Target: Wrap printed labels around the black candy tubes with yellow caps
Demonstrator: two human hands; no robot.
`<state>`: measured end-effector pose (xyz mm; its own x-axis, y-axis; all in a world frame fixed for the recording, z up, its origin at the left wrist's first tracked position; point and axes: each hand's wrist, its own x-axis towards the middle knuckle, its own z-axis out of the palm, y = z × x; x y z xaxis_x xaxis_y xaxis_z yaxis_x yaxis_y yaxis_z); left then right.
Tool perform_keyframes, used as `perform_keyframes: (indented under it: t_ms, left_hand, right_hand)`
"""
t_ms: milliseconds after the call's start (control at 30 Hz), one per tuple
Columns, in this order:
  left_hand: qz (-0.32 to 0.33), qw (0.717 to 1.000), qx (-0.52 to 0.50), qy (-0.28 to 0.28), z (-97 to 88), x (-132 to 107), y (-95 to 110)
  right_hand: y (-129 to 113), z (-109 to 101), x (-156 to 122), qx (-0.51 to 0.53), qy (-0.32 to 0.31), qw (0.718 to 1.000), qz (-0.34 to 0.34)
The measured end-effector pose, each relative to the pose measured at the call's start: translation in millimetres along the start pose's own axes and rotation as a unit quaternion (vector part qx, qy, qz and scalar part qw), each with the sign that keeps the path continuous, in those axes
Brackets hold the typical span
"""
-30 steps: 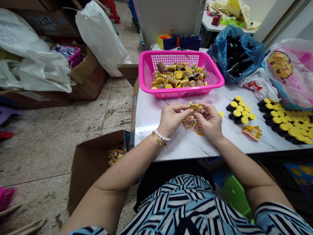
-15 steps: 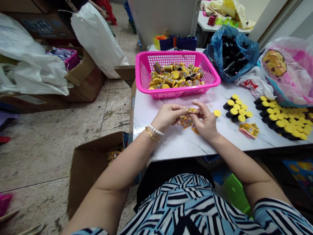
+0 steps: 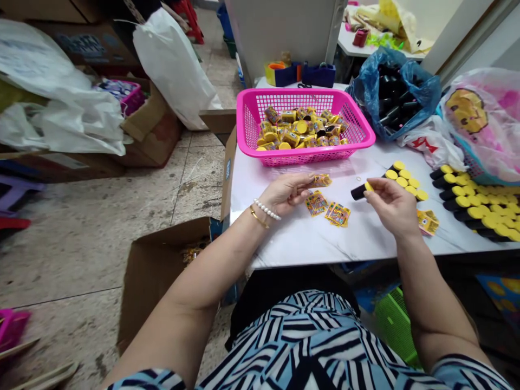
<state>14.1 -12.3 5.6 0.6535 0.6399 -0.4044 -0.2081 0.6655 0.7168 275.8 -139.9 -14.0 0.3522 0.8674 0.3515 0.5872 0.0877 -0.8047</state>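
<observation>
Left hand (image 3: pixel 287 195): our left grip pinches a yellow printed wrapper (image 3: pixel 322 181) by one end, over the worktop (image 3: pixel 292 246) and just in front of the pink basket (image 3: pixel 304 157).
Right hand (image 3: pixel 393 208): our right grip pinches a black tube (image 3: pixel 358 192) by its yellow cap (image 3: pixel 368 186), with the tube's black end pointing left towards the wrapper; the two are apart.
Flat wrappers: we have a left pile (image 3: pixel 316 203) and a fanned right pile (image 3: pixel 338 214) lying side by side on the worktop, between our hands and nearer to us than the held wrapper.
More wrappers: another pile (image 3: pixel 429 222) lies beside our right wrist, partly hidden by it.
Capped tubes: we see a small cluster (image 3: pixel 407 181) just beyond our right hand and a larger block (image 3: pixel 489 208) farther right, yellow caps facing up.
Basket: it holds many small yellow-wrapped jars (image 3: pixel 300 128) in a loose heap.
Blue bag (image 3: pixel 363 78): it stands open beside the basket, on the right, with black pieces (image 3: pixel 390 105) inside.
Left wrist: we wear a bracelet of white beads (image 3: pixel 266 209) and a gold bangle (image 3: pixel 259 217).
</observation>
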Motion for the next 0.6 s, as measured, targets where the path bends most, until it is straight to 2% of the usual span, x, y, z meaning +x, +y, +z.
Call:
perform_keyframes:
  t_ms: [100, 167, 333, 500, 600]
  left_hand:
    - [-0.002, 1.000, -0.018, -0.014, 0.2, 0, -1]
    - [0.000, 0.999, -0.032, -0.021, -1.0, 0, -2]
    - [0.010, 0.998, -0.064, -0.027, -6.7, 2, 0]
    - [0.004, 0.995, -0.071, -0.064, -7.0, 3, 0]
    - [0.002, 0.995, -0.074, -0.063, -5.0, 3, -1]
  right_hand:
    - [-25, 16, 13, 0.227, -0.062, 0.971, 0.047]
    - [-39, 28, 20, 0.280, -0.093, 0.954, 0.054]
    - [-45, 47, 26, 0.276, -0.090, 0.956, 0.050]
    - [-45, 48, 24, 0.237, -0.062, 0.969, 0.031]
    - [-54, 50, 20, 0.202, -0.049, 0.978, -0.010]
